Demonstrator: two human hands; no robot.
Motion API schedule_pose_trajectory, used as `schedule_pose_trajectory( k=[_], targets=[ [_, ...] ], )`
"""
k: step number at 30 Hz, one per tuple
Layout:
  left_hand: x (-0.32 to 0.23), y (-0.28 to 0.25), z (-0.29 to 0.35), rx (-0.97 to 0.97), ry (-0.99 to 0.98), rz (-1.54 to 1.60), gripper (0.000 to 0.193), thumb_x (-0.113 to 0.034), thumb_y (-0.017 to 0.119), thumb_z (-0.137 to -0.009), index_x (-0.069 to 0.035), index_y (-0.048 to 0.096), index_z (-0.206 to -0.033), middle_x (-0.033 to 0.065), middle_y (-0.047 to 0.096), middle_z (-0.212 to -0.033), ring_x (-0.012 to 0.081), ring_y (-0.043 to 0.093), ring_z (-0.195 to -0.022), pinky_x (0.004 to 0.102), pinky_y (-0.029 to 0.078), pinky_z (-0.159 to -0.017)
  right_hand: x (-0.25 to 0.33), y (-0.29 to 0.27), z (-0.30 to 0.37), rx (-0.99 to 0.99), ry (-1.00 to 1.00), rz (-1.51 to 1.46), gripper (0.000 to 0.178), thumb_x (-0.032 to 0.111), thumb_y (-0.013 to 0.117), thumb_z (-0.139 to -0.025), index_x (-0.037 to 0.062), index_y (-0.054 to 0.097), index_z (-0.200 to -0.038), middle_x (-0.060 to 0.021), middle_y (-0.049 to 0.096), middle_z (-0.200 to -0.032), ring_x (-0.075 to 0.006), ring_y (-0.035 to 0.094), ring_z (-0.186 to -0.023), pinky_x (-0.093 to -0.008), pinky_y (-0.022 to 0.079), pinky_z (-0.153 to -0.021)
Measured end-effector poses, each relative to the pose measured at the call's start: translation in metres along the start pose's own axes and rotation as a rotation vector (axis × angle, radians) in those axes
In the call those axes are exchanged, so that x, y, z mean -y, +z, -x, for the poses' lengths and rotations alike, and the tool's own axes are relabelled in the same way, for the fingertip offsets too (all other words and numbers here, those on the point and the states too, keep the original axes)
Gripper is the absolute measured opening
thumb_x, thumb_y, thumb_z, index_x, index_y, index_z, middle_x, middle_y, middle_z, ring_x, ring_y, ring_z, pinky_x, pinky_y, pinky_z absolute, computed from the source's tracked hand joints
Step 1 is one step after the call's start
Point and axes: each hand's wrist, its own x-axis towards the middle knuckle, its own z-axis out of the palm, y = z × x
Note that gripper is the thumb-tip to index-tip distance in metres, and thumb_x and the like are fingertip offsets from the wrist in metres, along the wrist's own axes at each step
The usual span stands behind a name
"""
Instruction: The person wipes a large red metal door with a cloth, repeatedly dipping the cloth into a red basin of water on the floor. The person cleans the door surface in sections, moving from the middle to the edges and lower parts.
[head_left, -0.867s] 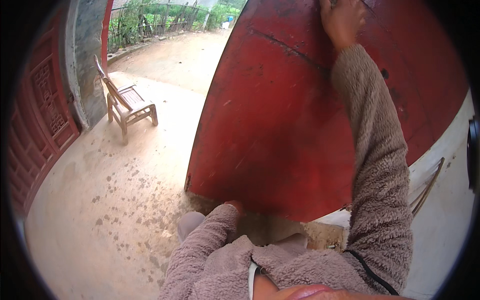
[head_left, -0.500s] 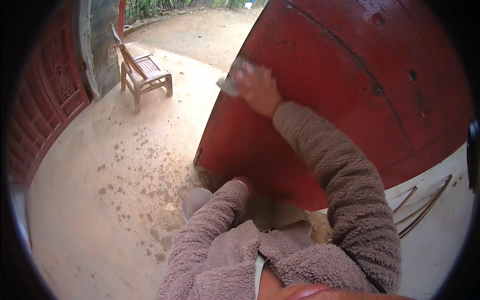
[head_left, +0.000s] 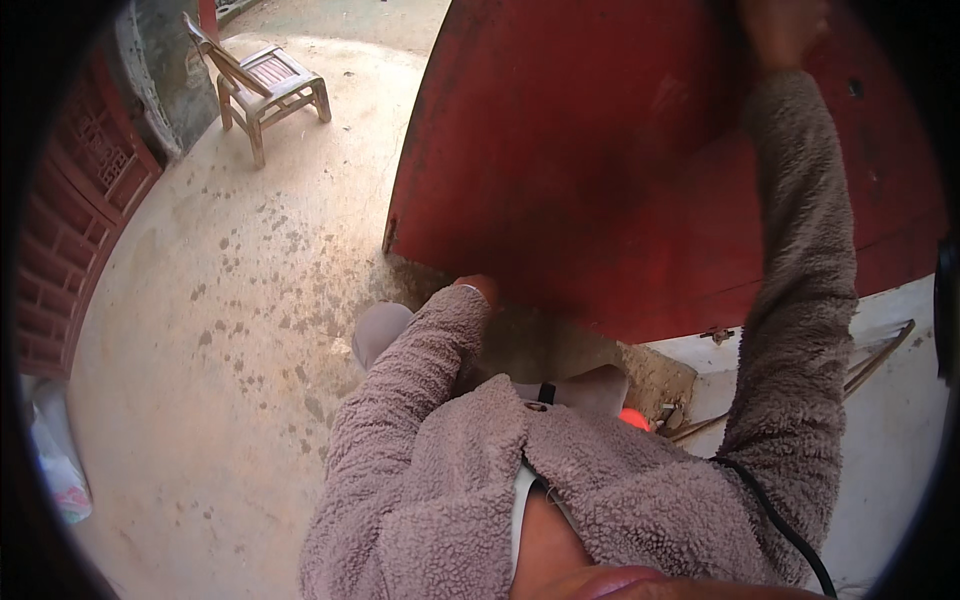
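A big dark red panel (head_left: pixel 600 180), like a worn door leaf, slants in front of me with dark marks on its face. My right arm is stretched out, and my right hand (head_left: pixel 785 35) is over the panel's upper right part. The hand is dim and blurred at the picture's rim; its fingers and anything under them cannot be made out. My left hand (head_left: pixel 482 288) is low by the panel's bottom edge, where its fingers are hidden beyond the fuzzy sleeve.
On the pale, spotted concrete floor (head_left: pixel 240 420) at the far left stands a wooden chair (head_left: pixel 265 80). Carved red doors (head_left: pixel 85 210) line the left wall, with a plastic bag (head_left: pixel 60 455) below them. Bent rods (head_left: pixel 870 360) and a bright orange thing (head_left: pixel 634 418) lie at the right.
My right hand has swept from the panel's left edge to its upper right. The grey cloth under it earlier no longer shows. My left hand stays by the bottom edge; the view has shifted.
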Motion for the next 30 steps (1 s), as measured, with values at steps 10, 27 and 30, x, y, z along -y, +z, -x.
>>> schedule_pose_trajectory(
  k=[10, 27, 30],
  targets=[
    [-0.013, -0.026, 0.026, -0.013, -0.029, 0.053, 0.046, -0.041, 0.067, -0.079, -0.011, 0.067, -0.114, 0.0147, 0.067, -0.111, 0.0305, 0.064, -0.106, 0.0443, 0.051, -0.091, 0.146, 0.017, 0.299, 0.695, -0.578, -0.521, 0.031, 0.019, 0.056, -0.083, 0.0187, 0.063, -0.114, 0.0023, 0.047, -0.139, -0.0240, 0.035, -0.135, -0.0532, 0.032, -0.103],
    [-0.002, -0.025, 0.014, 0.014, -0.085, 0.026, 0.045, -0.042, 0.069, -0.079, -0.012, 0.068, -0.113, 0.0139, 0.066, -0.115, 0.0295, 0.063, -0.109, 0.0429, 0.052, -0.090, 0.135, 0.021, 0.218, 0.411, -0.473, -0.368, 0.015, 0.018, 0.056, -0.086, 0.0151, 0.064, -0.098, -0.0036, 0.059, -0.119, -0.0287, 0.055, -0.103, -0.0484, 0.042, -0.074],
    [0.002, -0.024, 0.009, -0.008, -0.071, 0.039, 0.046, -0.044, 0.068, -0.079, -0.012, 0.067, -0.113, 0.0143, 0.066, -0.115, 0.0311, 0.063, -0.108, 0.0442, 0.051, -0.090, 0.132, 0.000, 0.333, 0.716, -0.586, -0.566, 0.025, 0.017, 0.055, -0.084, 0.0214, 0.065, -0.107, 0.0014, 0.050, -0.138, -0.0291, 0.038, -0.133, -0.0546, 0.042, -0.092]
  ],
)
